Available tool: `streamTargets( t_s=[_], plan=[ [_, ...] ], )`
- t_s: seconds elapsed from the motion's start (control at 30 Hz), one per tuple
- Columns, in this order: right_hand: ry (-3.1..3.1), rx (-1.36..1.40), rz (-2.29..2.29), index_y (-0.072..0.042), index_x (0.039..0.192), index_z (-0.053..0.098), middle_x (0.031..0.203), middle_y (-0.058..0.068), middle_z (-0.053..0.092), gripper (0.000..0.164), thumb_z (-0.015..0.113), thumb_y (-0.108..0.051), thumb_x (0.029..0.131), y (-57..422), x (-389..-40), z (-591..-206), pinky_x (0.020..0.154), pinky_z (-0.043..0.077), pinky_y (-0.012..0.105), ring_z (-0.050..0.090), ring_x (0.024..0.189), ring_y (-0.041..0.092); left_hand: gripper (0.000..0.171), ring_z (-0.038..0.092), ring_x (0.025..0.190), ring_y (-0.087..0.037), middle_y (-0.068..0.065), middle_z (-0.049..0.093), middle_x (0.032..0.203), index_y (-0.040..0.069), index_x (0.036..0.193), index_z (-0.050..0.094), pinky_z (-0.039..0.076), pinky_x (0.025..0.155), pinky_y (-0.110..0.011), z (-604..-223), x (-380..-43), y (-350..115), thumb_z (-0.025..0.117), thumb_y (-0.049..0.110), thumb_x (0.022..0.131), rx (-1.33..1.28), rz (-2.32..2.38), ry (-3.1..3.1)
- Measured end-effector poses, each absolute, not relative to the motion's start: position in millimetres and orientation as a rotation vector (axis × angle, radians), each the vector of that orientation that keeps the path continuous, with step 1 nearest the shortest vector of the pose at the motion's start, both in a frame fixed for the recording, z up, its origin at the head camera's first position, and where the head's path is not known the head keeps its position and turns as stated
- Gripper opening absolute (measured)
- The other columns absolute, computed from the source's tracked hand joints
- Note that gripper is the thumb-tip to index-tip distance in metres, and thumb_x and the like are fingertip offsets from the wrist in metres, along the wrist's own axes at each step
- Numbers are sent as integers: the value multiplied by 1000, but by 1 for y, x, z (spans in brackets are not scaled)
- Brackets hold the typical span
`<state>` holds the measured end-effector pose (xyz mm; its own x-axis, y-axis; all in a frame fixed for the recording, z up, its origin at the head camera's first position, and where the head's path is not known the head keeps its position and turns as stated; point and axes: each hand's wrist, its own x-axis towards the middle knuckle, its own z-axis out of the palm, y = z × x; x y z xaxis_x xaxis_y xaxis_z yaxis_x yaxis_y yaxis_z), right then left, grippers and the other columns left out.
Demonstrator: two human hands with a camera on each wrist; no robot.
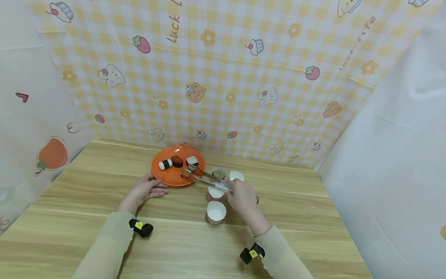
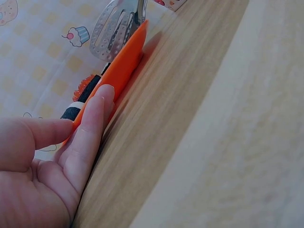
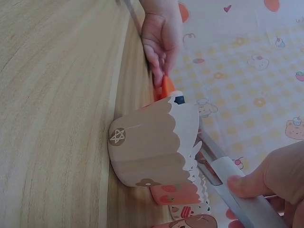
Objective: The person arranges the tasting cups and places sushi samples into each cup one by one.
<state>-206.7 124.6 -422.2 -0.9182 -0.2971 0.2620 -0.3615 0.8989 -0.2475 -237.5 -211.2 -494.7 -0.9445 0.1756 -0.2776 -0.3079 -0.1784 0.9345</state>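
My left hand pinches the near left rim of an orange plate, thumb above and fingers beneath. On the plate lie a white toy sushi with a black band, a dark roll with red-orange topping and a pale-topped black-sided piece. In my right hand I grip metal tongs by their light grey handle. Their slotted heads reach over the plate's right part, near the pale-topped piece. Whether anything is between the heads, I cannot tell.
Several paper baking cups stand right of the plate: a tan one nearest, a reddish one behind it, one with something yellow-green inside and a white-lined one. A yellow checked cloth hangs behind the wooden table.
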Motion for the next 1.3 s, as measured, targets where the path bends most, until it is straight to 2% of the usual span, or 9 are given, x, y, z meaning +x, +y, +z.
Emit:
streamTargets(
  t_s=[0.27, 0.5, 0.93, 1.3],
  plan=[
    [-2827, 500, 417, -9, 113, 72, 94, 6, 69, 38, 81, -15, 76, 125, -207, -425, 43, 42, 24, 57, 61, 15, 43, 70, 80, -22, -11, 68, 90, -13, 140, 18, 58, 74, -34, -496, -238, -212, 33, 5, 104, -151, 2185, 1786],
    [-2810, 508, 443, -8, 112, 72, 92, 5, 69, 38, 81, -12, 76, 125, -204, -426, 41, 39, 21, 48, 54, 11, 42, 70, 80, -23, -13, 68, 91, -13, 140, 19, 58, 74, -34, -497, -238, -211, 33, 5, 104, -159, 2183, 1784],
    [-2782, 522, 461, -6, 112, 71, 90, 8, 69, 41, 83, -12, 74, 128, -203, -428, 38, 36, 19, 44, 50, 10, 45, 70, 81, -22, -12, 68, 91, -13, 142, 16, 58, 74, -34, -494, -237, -211, 33, 6, 104, -149, 2186, 1774],
    [-2767, 532, 447, -6, 111, 72, 89, 9, 68, 40, 83, -11, 73, 129, -201, -428, 37, 36, 18, 43, 48, 10, 42, 70, 80, -22, -12, 68, 92, -12, 140, 20, 58, 74, -33, -495, -238, -211, 34, 6, 105, -160, 2178, 1783]
  ],
)
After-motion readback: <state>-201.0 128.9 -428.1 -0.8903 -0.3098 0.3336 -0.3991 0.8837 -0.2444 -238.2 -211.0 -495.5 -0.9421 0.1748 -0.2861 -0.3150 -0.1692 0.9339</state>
